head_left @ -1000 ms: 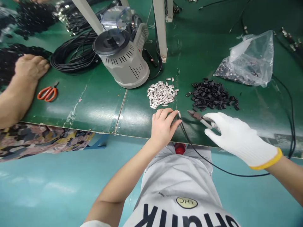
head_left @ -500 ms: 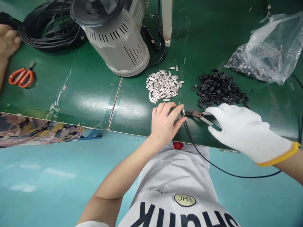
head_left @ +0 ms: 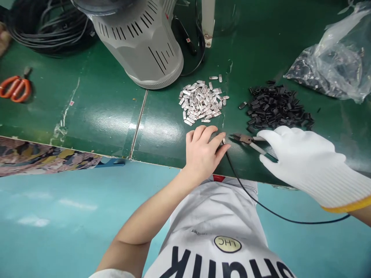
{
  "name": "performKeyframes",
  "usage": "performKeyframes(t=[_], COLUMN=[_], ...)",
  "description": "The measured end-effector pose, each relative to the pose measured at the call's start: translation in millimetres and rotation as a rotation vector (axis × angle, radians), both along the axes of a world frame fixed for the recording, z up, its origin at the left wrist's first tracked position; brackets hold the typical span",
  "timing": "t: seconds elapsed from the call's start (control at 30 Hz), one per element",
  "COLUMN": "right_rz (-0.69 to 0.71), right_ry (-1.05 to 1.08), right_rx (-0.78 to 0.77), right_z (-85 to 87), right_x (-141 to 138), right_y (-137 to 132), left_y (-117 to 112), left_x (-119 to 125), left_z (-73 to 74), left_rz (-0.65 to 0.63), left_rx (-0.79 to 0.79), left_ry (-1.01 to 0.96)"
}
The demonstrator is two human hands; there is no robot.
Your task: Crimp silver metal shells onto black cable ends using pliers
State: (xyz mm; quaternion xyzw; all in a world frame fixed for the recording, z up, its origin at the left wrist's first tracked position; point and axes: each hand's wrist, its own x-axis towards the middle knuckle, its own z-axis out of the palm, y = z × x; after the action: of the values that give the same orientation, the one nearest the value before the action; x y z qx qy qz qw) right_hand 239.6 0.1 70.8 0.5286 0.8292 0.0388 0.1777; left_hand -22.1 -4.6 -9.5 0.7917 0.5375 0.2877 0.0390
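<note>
Between thumb and fingers, my left hand (head_left: 203, 151) pinches a small metal connector (head_left: 223, 141) at the end of a black cable (head_left: 246, 189). The cable curves away to the lower right. My right hand (head_left: 303, 160), in a white knitted glove with a yellow cuff, grips a pair of cutting pliers (head_left: 246, 139). The pliers' jaws point left, a short gap from the connector. Beyond my left hand lies a pile of silver metal connector shells (head_left: 201, 101). A heap of small black plastic housings (head_left: 277, 107) sits beyond the pliers.
A grey machine (head_left: 145, 46) stands on the green table (head_left: 104, 116). Orange-handled scissors (head_left: 16, 88) and a coil of black cable (head_left: 49, 31) lie left. A clear plastic bag (head_left: 333, 61) of small parts rests far right. Part of another person's hand (head_left: 3, 38) shows at the left edge.
The pliers have drawn back slightly to the right, away from the connector. My left hand keeps its pinch, and the connector now sits lower between the fingers. The whole view has shifted a little.
</note>
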Motion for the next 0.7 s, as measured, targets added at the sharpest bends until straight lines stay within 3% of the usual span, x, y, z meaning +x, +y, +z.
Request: performKeyframes(t=[0.23,0.5,0.7], right_rz=[0.101,0.298,0.366], right_ry=[-0.022,-0.150,-0.236], right_rx=[-0.017,0.068,0.106], right_z=[3.3,13.6,24.4], right_x=[-6.0,-18.3,-30.1], right_y=[6.2,21.0,26.0], left_y=[-6.5,-7.5,-7.8], left_x=[-6.4,-9.6,-10.9], left_z=[0.3,-1.3,-2.1], left_rz=[0.034,0.049,0.038], left_rx=[-0.073,-0.116,-0.141], left_ry=[0.089,0.054,0.047])
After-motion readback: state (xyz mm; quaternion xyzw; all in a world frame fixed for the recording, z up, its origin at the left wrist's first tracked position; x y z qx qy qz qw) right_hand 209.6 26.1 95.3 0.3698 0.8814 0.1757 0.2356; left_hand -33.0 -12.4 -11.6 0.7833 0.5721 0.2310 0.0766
